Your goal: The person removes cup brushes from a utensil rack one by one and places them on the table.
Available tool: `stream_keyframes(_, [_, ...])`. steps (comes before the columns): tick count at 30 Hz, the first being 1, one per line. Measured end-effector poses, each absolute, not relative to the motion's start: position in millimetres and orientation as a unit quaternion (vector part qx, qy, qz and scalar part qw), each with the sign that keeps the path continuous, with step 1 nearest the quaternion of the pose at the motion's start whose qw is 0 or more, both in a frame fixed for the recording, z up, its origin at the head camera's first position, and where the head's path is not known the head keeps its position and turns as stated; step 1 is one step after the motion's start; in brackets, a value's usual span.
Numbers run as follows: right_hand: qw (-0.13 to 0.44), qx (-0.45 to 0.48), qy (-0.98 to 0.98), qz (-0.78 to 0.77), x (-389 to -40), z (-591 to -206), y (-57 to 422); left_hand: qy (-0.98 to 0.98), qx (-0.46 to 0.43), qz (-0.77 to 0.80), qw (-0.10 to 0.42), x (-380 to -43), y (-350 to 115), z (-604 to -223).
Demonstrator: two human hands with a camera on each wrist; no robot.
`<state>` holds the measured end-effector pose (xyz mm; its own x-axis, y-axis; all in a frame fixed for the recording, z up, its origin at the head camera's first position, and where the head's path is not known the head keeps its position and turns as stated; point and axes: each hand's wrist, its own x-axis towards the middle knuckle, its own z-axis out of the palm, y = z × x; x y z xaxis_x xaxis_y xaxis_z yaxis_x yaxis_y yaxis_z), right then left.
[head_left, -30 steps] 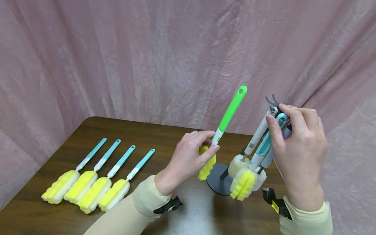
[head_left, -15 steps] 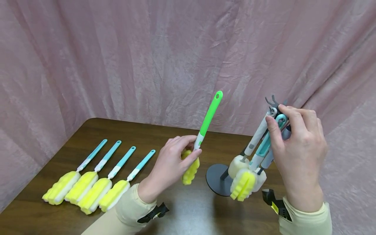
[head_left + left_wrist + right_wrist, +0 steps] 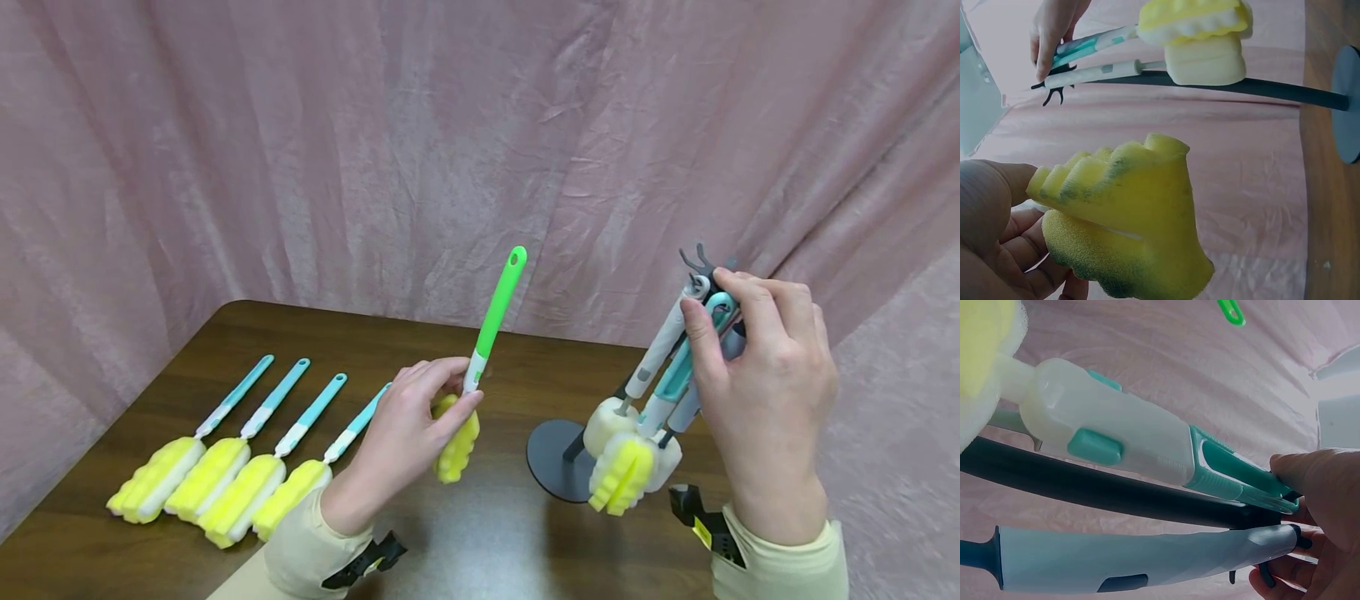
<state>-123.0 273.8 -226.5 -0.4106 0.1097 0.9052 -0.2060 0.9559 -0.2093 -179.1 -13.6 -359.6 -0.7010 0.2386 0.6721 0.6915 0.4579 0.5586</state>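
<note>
In the head view my left hand (image 3: pixel 408 425) pinches a sponge bottle brush (image 3: pixel 498 304) at its white neck. Its green handle points up and its yellow sponge hangs below my fingers; the left wrist view shows dark smudges on that sponge (image 3: pixel 1147 200). My right hand (image 3: pixel 772 375) grips the hooked top of a black brush stand (image 3: pixel 558 458), thumb at front and fingers behind. Hanging there are a white-handled brush (image 3: pixel 663 342), a teal-handled brush (image 3: pixel 678 367) with a yellow and white sponge, and a pale grey-blue brush (image 3: pixel 1147 559).
On the left of the brown wooden table (image 3: pixel 465 550) lie several blue-handled sponge brushes (image 3: pixel 243 492) in a slanted row, handles toward the back. My left forearm partly covers the rightmost one. A pink curtain (image 3: pixel 450 167) hangs behind the table.
My left hand has moved left and slightly down with the green-handled bottle brush, away from the stand and toward the row. My right hand has stayed at the stand's top.
</note>
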Motion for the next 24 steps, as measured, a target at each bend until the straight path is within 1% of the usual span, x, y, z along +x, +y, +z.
stream_keyframes(24, [0.546, 0.03, -0.825, 0.139, -123.4, -226.9, 272.2, -0.837, -0.245, -0.414, 0.263, -171.1, -41.7, -378.4])
